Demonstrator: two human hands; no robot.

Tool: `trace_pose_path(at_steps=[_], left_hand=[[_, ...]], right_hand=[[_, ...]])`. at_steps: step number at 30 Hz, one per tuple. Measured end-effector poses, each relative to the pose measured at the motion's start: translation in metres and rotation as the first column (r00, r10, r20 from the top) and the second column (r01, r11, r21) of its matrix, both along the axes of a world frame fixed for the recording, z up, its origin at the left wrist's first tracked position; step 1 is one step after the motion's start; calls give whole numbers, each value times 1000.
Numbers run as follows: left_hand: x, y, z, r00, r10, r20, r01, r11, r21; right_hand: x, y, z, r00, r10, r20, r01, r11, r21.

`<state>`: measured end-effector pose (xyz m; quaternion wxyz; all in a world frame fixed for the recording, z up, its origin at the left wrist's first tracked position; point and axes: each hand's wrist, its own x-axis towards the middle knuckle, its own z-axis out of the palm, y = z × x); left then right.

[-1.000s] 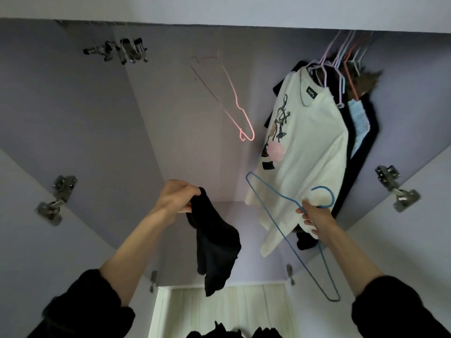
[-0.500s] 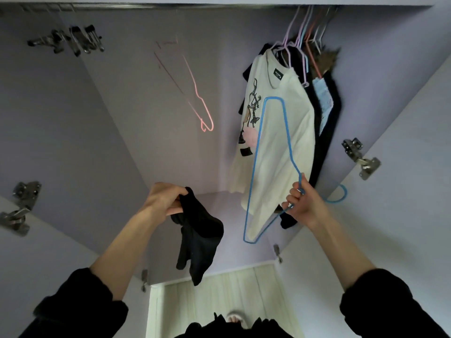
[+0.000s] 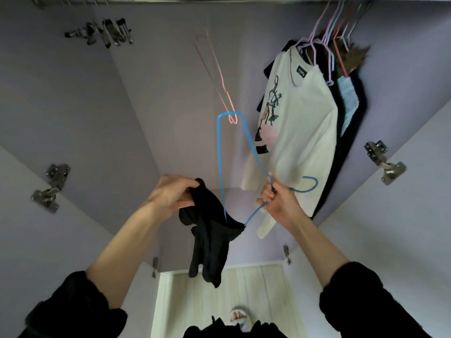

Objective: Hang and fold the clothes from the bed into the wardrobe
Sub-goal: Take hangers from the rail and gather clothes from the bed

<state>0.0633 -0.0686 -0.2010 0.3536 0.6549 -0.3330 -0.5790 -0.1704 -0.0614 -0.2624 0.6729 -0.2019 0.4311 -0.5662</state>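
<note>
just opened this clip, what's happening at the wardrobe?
A person stands at an open wardrobe, putting a small black garment onto a thin blue wire hanger. The left hand grips the garment's top edge; the right hand holds the hanger at its neck, hook pointing right. One lower corner of the hanger is already inside the fabric. An empty pink wire hanger hangs from the rail, and a white printed T-shirt hangs with darker clothes at the right.

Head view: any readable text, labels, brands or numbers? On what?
Black neck label inside the collar of the cream printed T-shirt: light lettering, too small and blurred to read.
Dark patch low on the shirt's print: no legible text.
Nothing else carries writing.
</note>
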Motion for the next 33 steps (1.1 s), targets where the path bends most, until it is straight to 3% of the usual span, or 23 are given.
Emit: trace_pose_path(at_steps=[2, 4, 8, 11, 14, 15, 17, 19, 24, 30, 33], left_hand=[[11, 1, 7, 999, 24, -29, -25, 999, -26], [27, 1, 9, 995, 89, -38, -90, 995, -37], [62, 5, 8, 973, 232, -15, -232, 973, -15], [68, 6, 6, 947, 183, 263, -171, 983, -70], [56, 7, 5, 829, 62, 555, 61, 978, -200], [51, 8, 7, 774, 27, 633, 140, 967, -213], [39, 11, 8, 679, -39, 733, 282, 936, -211], [31, 13, 4, 615, -99, 783, 406, 890, -206], [29, 15, -6, 507, -203, 838, 647, 732, -213], [29, 12, -6, 599, 151, 786, 456, 742, -491], [36, 10, 1, 595, 239, 768, 398, 742, -539]], right_hand=[[10, 2, -8, 945, 55, -324, -67, 997, -26], [12, 3, -6, 804, 84, -589, -109, 994, -7], [4, -4, 11, 481, 95, -872, -239, 971, -26], [10, -12, 22, 335, 43, -941, -299, 952, -63], [26, -20, 31, 162, 36, -986, -398, 917, -32], [31, -23, 37, 142, 41, -989, -420, 907, -23], [40, -27, 49, 195, 68, -979, -425, 905, -22], [45, -30, 60, 248, 100, -964, -425, 905, -15], [41, -38, 72, 233, 126, -964, -445, 895, 10], [26, -38, 80, 363, 206, -909, -540, 841, -25], [0, -38, 66, 261, 175, -949, -576, 818, -7]])
